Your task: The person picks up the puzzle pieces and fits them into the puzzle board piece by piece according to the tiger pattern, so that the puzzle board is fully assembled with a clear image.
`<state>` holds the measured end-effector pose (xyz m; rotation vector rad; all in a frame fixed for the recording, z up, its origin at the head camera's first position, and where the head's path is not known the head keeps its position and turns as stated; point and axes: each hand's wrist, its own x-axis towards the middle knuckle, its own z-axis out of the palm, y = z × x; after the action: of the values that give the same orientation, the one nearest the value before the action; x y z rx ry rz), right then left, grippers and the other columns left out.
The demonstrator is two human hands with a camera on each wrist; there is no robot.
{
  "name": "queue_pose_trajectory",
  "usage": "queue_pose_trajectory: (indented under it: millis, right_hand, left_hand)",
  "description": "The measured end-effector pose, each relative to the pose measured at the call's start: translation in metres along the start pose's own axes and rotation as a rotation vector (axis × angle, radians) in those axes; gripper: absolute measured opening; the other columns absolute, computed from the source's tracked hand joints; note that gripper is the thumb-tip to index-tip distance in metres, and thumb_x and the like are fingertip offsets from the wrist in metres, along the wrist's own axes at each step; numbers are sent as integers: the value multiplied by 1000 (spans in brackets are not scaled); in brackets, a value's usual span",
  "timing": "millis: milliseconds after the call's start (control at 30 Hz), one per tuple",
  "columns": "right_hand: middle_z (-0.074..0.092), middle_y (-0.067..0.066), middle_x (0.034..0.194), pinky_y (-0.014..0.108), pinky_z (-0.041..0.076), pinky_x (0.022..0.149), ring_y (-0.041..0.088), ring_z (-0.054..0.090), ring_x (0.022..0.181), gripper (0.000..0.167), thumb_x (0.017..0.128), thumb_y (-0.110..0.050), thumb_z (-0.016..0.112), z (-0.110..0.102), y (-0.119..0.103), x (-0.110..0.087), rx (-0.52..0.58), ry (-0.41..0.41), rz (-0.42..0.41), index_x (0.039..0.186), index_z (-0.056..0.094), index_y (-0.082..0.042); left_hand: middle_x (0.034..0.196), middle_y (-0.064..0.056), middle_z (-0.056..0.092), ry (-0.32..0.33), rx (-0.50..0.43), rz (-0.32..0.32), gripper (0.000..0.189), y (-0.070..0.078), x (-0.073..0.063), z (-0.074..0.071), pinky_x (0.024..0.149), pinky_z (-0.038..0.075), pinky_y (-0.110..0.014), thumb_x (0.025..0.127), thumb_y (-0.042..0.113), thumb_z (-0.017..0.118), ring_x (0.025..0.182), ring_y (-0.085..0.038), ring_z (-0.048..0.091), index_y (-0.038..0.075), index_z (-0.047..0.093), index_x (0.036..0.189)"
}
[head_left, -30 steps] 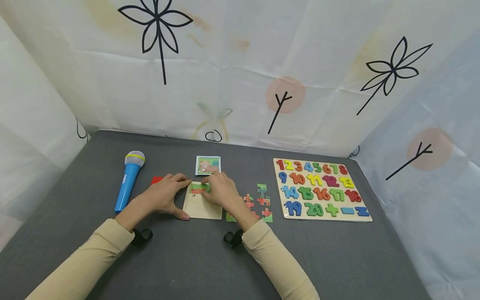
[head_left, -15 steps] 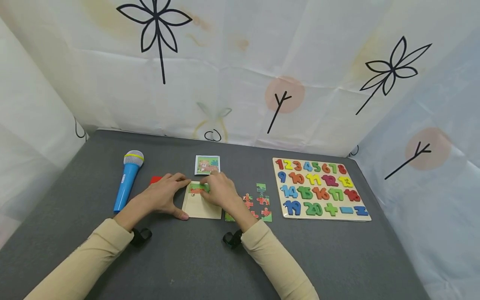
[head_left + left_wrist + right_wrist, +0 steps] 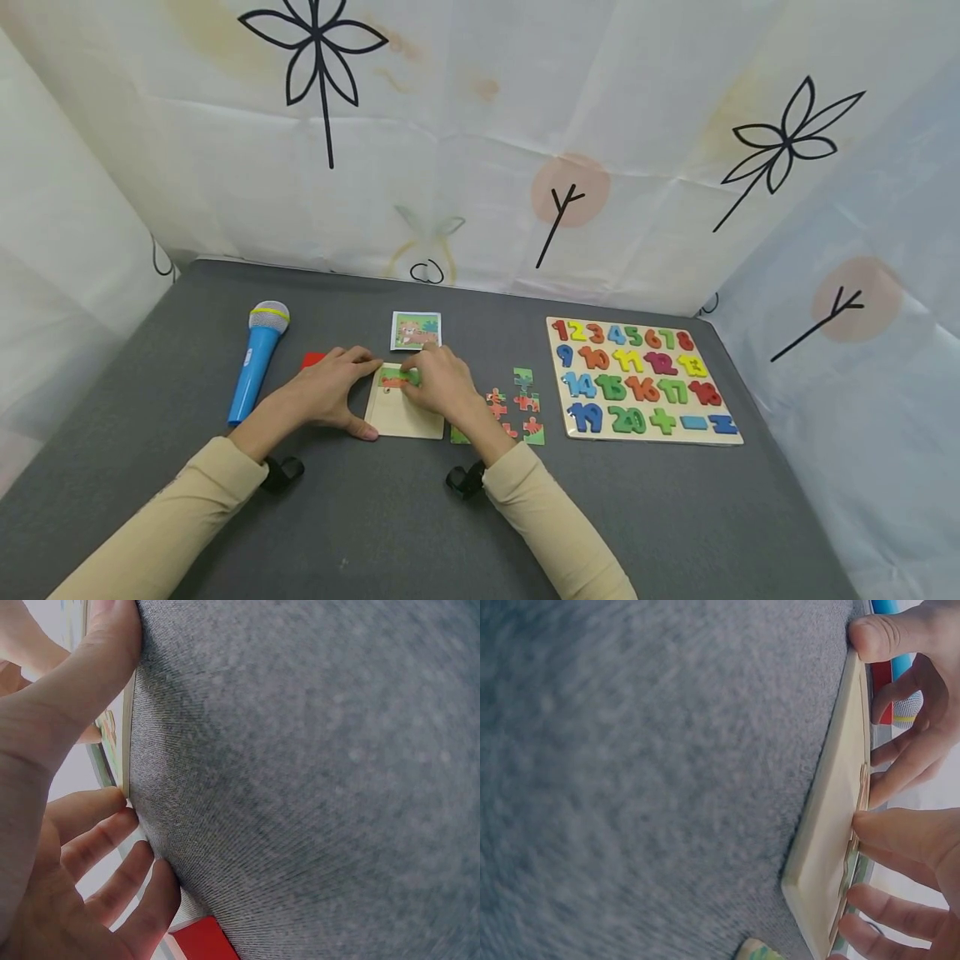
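A pale wooden puzzle board (image 3: 405, 419) lies flat on the grey table, with some joined picture pieces (image 3: 393, 380) along its far edge. At the board's left side, my left hand (image 3: 330, 392) holds it, thumb near the front corner and index finger at the far corner. My right hand (image 3: 446, 385) bends over the far right part, its thumb and fingertips on a puzzle piece in the board; the hand hides most of that piece. In the right wrist view, both hands touch the board (image 3: 829, 847). Loose puzzle pieces (image 3: 528, 402) lie to the right, partly behind my right forearm.
Behind the board is a small picture card (image 3: 415, 331). A blue toy microphone (image 3: 257, 362) lies at the left, and a red object (image 3: 202, 941) sits behind my left hand. At the right rests a number board (image 3: 598, 372). A patterned cloth (image 3: 480, 117) hangs behind the table.
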<state>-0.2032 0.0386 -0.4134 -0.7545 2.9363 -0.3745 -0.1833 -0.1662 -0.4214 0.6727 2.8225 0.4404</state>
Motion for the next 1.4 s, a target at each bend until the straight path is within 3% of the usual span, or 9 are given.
queue_pose_trajectory:
  millis: [333, 567, 767, 900, 1067, 1167, 1400]
  right_hand:
    - [71, 6, 112, 30, 49, 62, 23, 65, 95, 20, 95, -28, 72, -1, -3, 0, 12, -2, 16, 113, 81, -22]
    - [68, 5, 109, 28, 45, 58, 20, 60, 86, 25, 96, -31, 71, -2, -1, -2, -1, -18, 22, 119, 78, -25]
    - [68, 3, 125, 37, 56, 77, 24, 63, 108, 30, 95, -33, 72, -9, 6, -3, 19, -6, 47, 125, 75, -27]
    - [68, 6, 123, 42, 57, 83, 26, 63, 112, 30, 95, -29, 73, -17, 15, -5, 59, 13, 65, 124, 75, -23]
    - [67, 11, 114, 35, 46, 65, 28, 59, 101, 32, 96, -26, 72, -29, 34, -14, 106, 37, 66, 126, 74, -17]
    - [66, 14, 112, 32, 39, 61, 28, 57, 96, 34, 95, -24, 73, -35, 48, -21, 126, 50, 80, 128, 73, -15]
    - [68, 14, 115, 37, 47, 69, 25, 58, 93, 33, 94, -22, 74, -44, 80, -34, 105, 67, 147, 126, 73, -13]
  left_hand:
    - [147, -18, 52, 3, 1, 0, 110, 0, 0, 1, 99, 52, -60, 65, 65, 88, 130, -41, 49, 2, 52, 148]
    - [147, -18, 51, -7, 10, -3, 111, -1, 1, 2, 98, 53, -60, 65, 65, 88, 131, -41, 49, 2, 51, 148]
    - [147, -18, 52, -3, 14, -2, 110, 0, 0, 1, 100, 52, -60, 66, 65, 88, 131, -41, 49, 2, 51, 148]
    - [146, -19, 52, 2, 17, 2, 110, 1, 0, 1, 99, 52, -61, 66, 65, 88, 130, -41, 49, 1, 52, 148]
    - [147, -19, 51, -5, 24, -5, 111, 1, 1, 1, 98, 53, -61, 65, 66, 87, 130, -40, 48, 2, 51, 148]
    - [147, -19, 51, -7, 25, -7, 110, 1, 0, 1, 98, 53, -61, 65, 65, 87, 130, -40, 48, 2, 51, 148]
    - [147, -19, 51, 1, 25, 1, 110, 1, 0, 2, 99, 52, -61, 66, 66, 87, 130, -40, 48, 3, 51, 148]
